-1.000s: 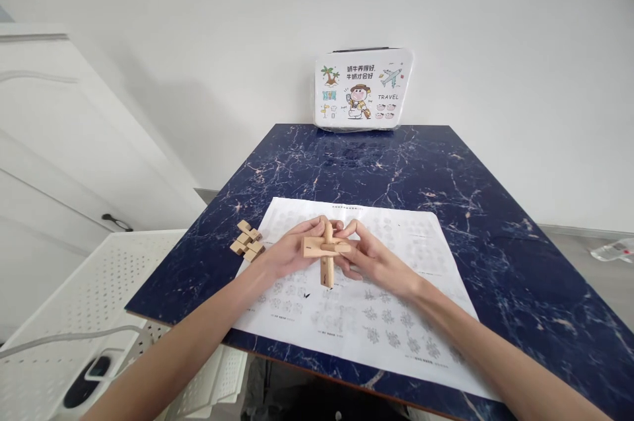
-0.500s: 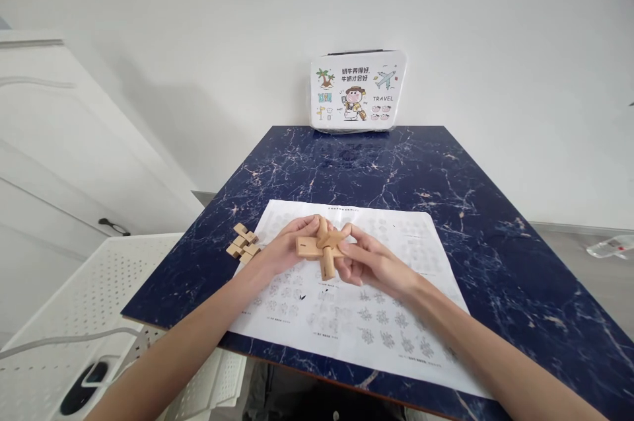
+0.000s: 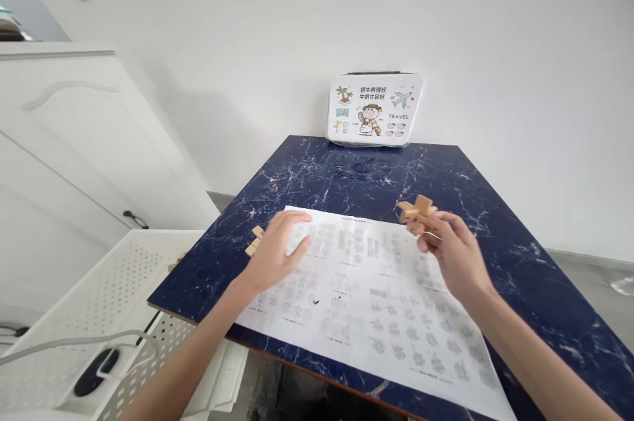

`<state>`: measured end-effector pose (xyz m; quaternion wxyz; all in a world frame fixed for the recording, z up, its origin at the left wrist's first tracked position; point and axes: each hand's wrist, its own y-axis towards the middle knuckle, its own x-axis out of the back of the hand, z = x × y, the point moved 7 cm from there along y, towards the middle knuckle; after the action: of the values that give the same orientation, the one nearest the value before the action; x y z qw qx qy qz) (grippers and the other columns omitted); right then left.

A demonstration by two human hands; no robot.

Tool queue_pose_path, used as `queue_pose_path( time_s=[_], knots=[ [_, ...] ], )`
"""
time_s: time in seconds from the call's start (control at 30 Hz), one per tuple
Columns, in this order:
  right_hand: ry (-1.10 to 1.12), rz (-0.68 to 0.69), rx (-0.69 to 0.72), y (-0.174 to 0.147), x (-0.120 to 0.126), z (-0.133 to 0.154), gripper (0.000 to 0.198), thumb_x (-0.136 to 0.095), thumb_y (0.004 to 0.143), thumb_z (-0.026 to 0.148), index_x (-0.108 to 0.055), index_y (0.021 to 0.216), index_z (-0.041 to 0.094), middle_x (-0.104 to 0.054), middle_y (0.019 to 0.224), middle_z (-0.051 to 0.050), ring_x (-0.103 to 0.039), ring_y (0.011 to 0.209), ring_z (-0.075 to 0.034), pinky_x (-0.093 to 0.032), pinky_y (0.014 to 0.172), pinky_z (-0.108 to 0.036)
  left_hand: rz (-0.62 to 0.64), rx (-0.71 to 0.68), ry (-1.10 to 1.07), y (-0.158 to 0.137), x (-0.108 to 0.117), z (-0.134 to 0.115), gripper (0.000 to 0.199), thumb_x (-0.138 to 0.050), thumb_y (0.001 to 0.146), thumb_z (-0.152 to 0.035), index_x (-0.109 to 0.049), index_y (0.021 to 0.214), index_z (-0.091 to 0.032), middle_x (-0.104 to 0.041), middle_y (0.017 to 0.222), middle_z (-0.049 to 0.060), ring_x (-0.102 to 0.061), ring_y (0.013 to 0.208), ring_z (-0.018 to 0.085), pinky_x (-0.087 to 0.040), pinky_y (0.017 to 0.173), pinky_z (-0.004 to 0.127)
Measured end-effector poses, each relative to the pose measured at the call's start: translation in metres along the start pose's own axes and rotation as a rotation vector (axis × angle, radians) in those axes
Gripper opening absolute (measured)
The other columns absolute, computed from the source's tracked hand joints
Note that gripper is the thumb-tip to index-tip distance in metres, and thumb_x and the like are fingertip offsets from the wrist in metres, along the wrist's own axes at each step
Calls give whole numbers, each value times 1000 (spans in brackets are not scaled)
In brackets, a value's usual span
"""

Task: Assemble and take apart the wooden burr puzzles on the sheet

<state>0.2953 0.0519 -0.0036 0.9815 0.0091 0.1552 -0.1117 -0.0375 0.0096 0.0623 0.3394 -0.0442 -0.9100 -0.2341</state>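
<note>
Between the fingers of my right hand (image 3: 453,249) is a wooden interlocking puzzle (image 3: 419,213), held up over the top right part of the printed sheet. Its crossed bars stick out toward the upper left. My left hand (image 3: 280,246) is empty, with thumb and fingers apart, just above the left side of the instruction sheet (image 3: 347,315). Beyond its knuckles, some loose wooden pieces (image 3: 255,241) lie on the table, partly hidden by the hand. Small line drawings of assembly steps cover the paper.
The dark blue marbled table (image 3: 317,176) reaches back to the wall. A white case with cartoon pictures (image 3: 375,110) stands at its far edge. To the left are a white perforated cart (image 3: 143,262) with a cable (image 3: 74,340) and a white cabinet (image 3: 74,143).
My left hand has let go of the wooden puzzle and moved left toward the loose pieces. My right hand has carried the puzzle to the right and away from me. The view has shifted slightly.
</note>
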Motion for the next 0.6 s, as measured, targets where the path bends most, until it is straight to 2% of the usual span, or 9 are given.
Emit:
queue_pose_path(
  time_s=[0.1,0.2,0.23,0.3,0.37,0.47,0.5,0.6],
  knots=[
    [-69,-53,-35,-4,32,-3,39,-84,81,50,-58,92,24,-66,75,0,-54,55,-14,-45,51,-27,-104,92,325,-28,35,29,46,-68,96,-45,-56,136,-25,-56,146,14,-46,142,37,-38,120,58],
    [-97,-79,-79,-17,48,-8,38,-83,81,53,-60,91,24,-67,82,-2,-57,59,-15,-48,50,-28,-6,209,460,-45,40,66,86,-80,81,-57,-41,150,-23,-42,160,19,-37,149,44,-34,120,65],
    [-107,-88,-85,-23,50,-8,39,-82,82,55,-61,94,24,-69,87,-3,-59,61,-16,-49,50,-28,21,228,477,-48,38,74,92,-81,80,-59,-37,152,-22,-42,159,20,-38,149,45,-34,120,66],
    [-128,-98,-90,-38,48,-5,42,-81,83,58,-63,104,26,-72,100,-7,-64,68,-19,-52,51,-29,29,241,488,-50,33,84,91,-76,83,-62,-35,153,-20,-46,155,21,-42,145,44,-35,119,65],
    [-173,-100,-83,-55,42,0,52,-82,84,56,-60,123,30,-73,110,-8,-67,74,-22,-56,54,-32,-5,242,485,-49,30,87,80,-70,90,-61,-38,151,-19,-51,148,20,-47,140,41,-38,118,63],
    [-242,-78,-3,-81,26,11,58,-77,89,55,-49,135,32,-72,111,-9,-67,76,-24,-56,54,-33,-57,255,468,-50,29,89,69,-66,93,-57,-43,146,-19,-53,146,19,-48,138,40,-40,117,61],
    [-260,-28,28,-89,16,12,56,-76,91,54,-48,134,32,-72,108,-8,-66,73,-23,-55,54,-33,-66,260,461,-50,29,90,66,-66,93,-55,-45,144,-19,-53,147,19,-48,138,40,-39,117,61],
    [-289,248,44,-103,-22,2,46,-67,98,52,-45,132,31,-69,103,-7,-65,71,-21,-54,57,-34,-75,263,451,-53,31,93,61,-66,94,-53,-47,141,-20,-53,147,18,-47,139,38,-38,119,60]
  ],
)
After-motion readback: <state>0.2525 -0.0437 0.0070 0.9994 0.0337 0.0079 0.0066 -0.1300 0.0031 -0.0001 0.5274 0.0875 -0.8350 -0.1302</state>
